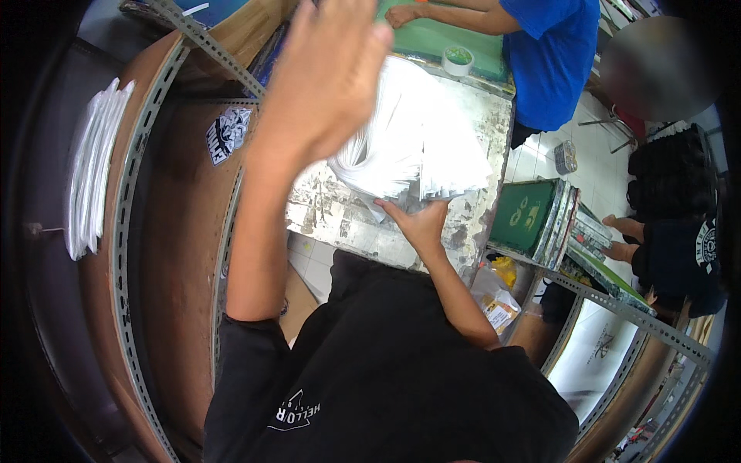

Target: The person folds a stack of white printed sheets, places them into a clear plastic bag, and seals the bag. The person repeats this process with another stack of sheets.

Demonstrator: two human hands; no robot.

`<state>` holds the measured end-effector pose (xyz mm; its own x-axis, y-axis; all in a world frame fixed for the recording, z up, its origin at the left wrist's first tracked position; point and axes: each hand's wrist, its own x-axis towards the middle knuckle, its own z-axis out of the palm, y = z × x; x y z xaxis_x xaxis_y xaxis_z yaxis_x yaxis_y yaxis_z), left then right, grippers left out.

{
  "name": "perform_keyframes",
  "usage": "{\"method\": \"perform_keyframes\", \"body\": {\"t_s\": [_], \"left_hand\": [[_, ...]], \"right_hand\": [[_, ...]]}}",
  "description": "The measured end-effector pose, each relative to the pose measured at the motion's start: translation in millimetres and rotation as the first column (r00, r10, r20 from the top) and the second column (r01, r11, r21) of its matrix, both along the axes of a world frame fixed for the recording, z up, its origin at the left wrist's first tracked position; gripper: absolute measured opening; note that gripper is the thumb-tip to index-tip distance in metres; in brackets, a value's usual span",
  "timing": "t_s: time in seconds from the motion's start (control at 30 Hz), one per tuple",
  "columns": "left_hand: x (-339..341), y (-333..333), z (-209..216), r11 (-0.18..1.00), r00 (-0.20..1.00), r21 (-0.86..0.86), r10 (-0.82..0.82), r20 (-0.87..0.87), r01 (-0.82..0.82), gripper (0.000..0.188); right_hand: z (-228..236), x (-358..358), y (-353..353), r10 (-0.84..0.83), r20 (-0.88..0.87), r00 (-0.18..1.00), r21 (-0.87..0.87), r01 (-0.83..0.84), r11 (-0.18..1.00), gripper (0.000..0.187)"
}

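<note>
A thick stack of white sheets (pixel 432 131), looking like paper, lies on a worn, paint-stained table (pixel 347 224). Its left side bends over in a curl and its near edges are fanned. My right hand (pixel 423 228) grips the near edge of the stack, the thumb out to the left and the other fingers hidden beneath the sheets. Raised close to the camera, my left hand (pixel 332 77) is slightly blurred above the stack's left side. Its fingers stretch upward, partly cut off by the upper edge, and nothing shows in it.
A roll of tape (pixel 458 60) rests beyond the stack on a green surface (pixel 432 38), where a person in a blue shirt (pixel 552 62) leans. Metal-framed shelving (pixel 123 208) stands at left, holding white packets (pixel 96 170). Green-meshed frames (pixel 529 216) and a plastic bag (pixel 494 297) are at right.
</note>
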<state>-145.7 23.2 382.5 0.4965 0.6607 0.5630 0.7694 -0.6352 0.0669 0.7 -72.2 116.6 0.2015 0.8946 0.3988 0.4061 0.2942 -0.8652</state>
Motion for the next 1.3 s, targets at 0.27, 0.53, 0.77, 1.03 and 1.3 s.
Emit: {"method": "perform_keyframes", "body": {"t_s": [0.27,0.53,0.77,1.03,1.3], "left_hand": [[4,21,-21,0.982,0.980,-0.055,-0.185,-0.066,0.182,0.061],[7,38,-81,0.987,0.996,-0.147,-0.077,-0.051,0.068,0.054],[-16,59,-39,0.975,0.993,-0.208,-0.095,-0.076,0.078,0.030],[-10,40,14,0.995,0.972,0.100,-0.049,0.230,0.027,0.049],[-2,13,8,0.982,0.989,-0.186,0.016,0.146,0.011,0.066]], "right_hand": [[1,1,3,-0.040,0.080,0.996,0.115,0.030,0.993,0.089],[0,1,0,0.102,-0.079,0.992,-0.014,-0.104,0.994,0.095],[2,5,1,0.074,-0.044,0.996,-0.065,-0.077,0.995,0.095],[-9,7,3,0.026,-0.152,0.988,-0.090,-0.040,0.995,0.084],[-17,10,8,-0.040,-0.082,0.996,-0.049,0.036,0.998,0.080]]}}
